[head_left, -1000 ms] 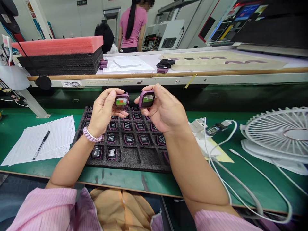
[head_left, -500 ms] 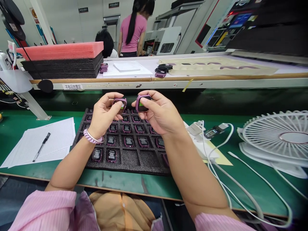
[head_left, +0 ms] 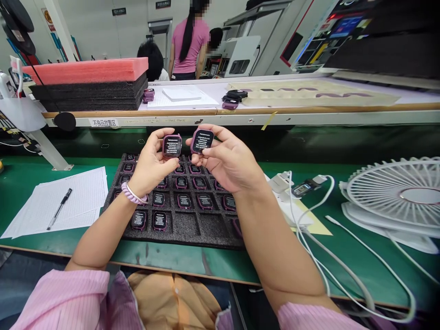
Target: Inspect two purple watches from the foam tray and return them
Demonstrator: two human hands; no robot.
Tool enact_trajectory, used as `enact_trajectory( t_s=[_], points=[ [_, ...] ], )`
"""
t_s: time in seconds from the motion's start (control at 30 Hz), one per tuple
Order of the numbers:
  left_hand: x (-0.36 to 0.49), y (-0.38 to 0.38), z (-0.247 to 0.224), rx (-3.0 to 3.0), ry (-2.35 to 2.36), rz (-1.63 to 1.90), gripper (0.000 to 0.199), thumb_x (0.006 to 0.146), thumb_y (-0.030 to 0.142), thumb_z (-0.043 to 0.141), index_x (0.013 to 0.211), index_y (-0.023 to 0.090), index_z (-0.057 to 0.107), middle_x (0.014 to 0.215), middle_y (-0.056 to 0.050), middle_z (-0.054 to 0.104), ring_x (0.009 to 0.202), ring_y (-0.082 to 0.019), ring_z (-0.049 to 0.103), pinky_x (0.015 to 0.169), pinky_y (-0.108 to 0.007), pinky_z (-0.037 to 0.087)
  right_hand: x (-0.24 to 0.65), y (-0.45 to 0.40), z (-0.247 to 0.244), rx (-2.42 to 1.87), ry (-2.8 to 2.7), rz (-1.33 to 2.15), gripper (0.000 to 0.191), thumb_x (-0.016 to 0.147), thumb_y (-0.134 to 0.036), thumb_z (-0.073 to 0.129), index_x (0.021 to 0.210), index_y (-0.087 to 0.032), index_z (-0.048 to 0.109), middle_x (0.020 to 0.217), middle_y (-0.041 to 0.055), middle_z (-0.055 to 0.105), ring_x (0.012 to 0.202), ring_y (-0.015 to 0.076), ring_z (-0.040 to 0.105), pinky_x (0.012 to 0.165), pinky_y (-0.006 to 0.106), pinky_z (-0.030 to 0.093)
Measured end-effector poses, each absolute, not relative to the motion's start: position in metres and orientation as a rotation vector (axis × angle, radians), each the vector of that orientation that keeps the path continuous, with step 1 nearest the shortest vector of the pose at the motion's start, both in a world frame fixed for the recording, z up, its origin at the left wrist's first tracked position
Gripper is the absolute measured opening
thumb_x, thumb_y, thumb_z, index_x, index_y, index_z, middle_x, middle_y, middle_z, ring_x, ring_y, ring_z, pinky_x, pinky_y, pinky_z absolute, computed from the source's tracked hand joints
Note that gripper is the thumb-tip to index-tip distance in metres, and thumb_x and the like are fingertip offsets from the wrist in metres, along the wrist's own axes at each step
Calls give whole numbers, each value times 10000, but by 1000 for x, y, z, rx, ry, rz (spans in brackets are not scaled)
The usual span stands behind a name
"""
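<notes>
Between its thumb and fingers my left hand (head_left: 151,160) holds a purple watch case (head_left: 172,145), its dark screen with white text facing me. A second purple watch case (head_left: 202,140), also showing white text, is held by its edges in my right hand (head_left: 231,160). The two cases are side by side and apart, above the far part of a black foam tray (head_left: 185,225). Several similar watches sit in the tray's compartments, such as one watch (head_left: 160,221) in the front row. Two compartments in that row hold nothing.
Papers (head_left: 79,197) with a pen (head_left: 60,208) lie left. Right are white cables (head_left: 360,250), chargers (head_left: 280,182) and a white fan (head_left: 395,197). A raised shelf (head_left: 172,118) behind carries a foam stack (head_left: 89,94) and more watches (head_left: 233,98). People are in the background, one in pink (head_left: 190,46).
Both thumbs have moved down off the screens. The screens, partly green before, now show white text. The watch in my right hand is slightly higher and more upright.
</notes>
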State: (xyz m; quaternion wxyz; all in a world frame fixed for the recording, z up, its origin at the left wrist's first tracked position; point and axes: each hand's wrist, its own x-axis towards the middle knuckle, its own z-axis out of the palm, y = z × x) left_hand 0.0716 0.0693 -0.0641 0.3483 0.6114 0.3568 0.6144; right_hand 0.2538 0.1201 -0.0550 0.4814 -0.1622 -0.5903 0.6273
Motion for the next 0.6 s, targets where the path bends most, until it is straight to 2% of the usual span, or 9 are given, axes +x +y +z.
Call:
enact_trajectory(
  t_s=[0.1,0.17,0.23,0.3,0.4,0.5,0.6],
  points=[
    [74,67,-62,1534,942,1479,600,694,243,740,1191,199,407,1173,-70,569,739,-112,651,672,-243,579,257,117,-55,-370,-1467,1511,756,633,-176,868,1267,-243,463,1042,18,669,714,148,646,685,266,586],
    [76,63,-63,1543,971,1403,568,715,302,751,1149,187,404,1113,-63,573,749,-138,652,667,-267,568,264,115,-57,-401,-1504,1497,760,641,-214,913,1259,-240,472,1040,26,659,715,156,644,692,281,593],
    [78,56,-70,1660,1063,1319,515,730,351,752,1104,174,445,1064,-60,568,815,-168,631,709,-303,550,278,112,-64,-483,-1573,1465,711,682,-300,929,1242,-227,496,1050,44,645,725,175,644,687,305,593],
    [82,45,-83,1900,1226,1161,445,738,344,758,1063,167,510,1070,-69,555,925,-207,587,820,-360,532,297,107,-76,-585,-1721,1382,625,755,-378,895,1239,-210,537,1084,68,626,790,199,649,720,326,590],
    [92,24,-109,2234,1446,723,416,727,285,801,1053,156,578,1118,-92,531,1069,-271,498,997,-449,475,327,96,-103,-646,-2115,1074,445,849,-398,790,1219,-209,628,1155,90,580,983,247,623,875,381,570],
    [104,10,-131,2296,1553,368,456,760,283,817,1130,125,601,1172,-121,512,1123,-304,450,1038,-480,449,349,81,-134,-642,-2401,772,349,895,-375,698,1208,-225,662,1215,107,526,1157,301,558,1035,483,499],
    [110,7,-142,2264,1618,276,481,826,318,797,1226,130,609,1201,-128,503,1149,-308,439,1040,-483,445,358,68,-157,-705,-2514,609,362,916,-366,642,1245,-215,641,1270,137,493,1233,347,513,1071,568,452]
  ],
)
